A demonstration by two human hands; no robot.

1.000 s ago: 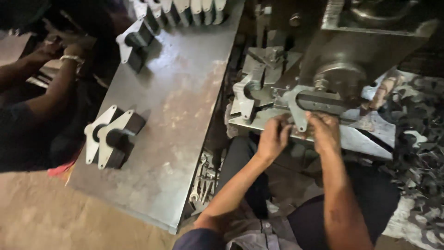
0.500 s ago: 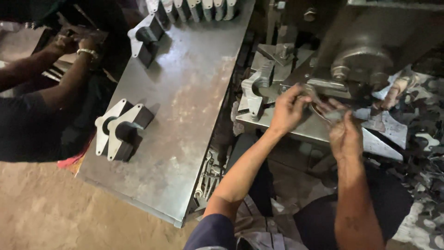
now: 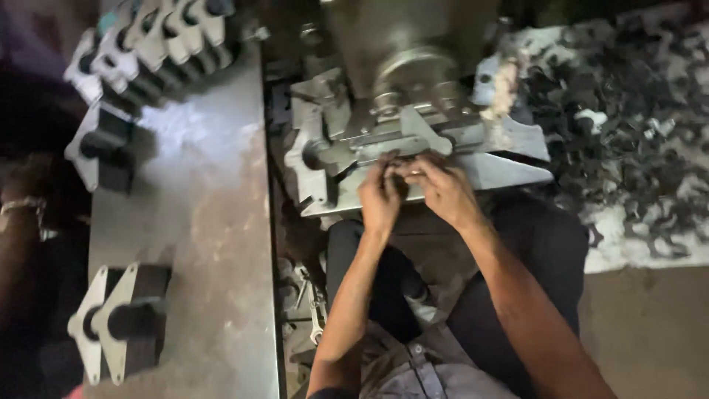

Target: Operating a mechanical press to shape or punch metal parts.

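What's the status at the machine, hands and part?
Left hand and right hand together, pinching a small dark part at the machine fixture. Nothing in the way.

A grey steel bench (image 3: 199, 222) carries a pair of flanged castings (image 3: 118, 321) at its near end, another casting (image 3: 100, 151) farther up and a row of them (image 3: 155, 37) at the far end, while a heap of dark metal pieces (image 3: 628, 125) lies well apart on the other side.

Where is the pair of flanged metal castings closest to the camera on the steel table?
In the head view, the pair of flanged castings stands at the lower left on the steel table, near its front edge, well left of the person's left hand at the machine.
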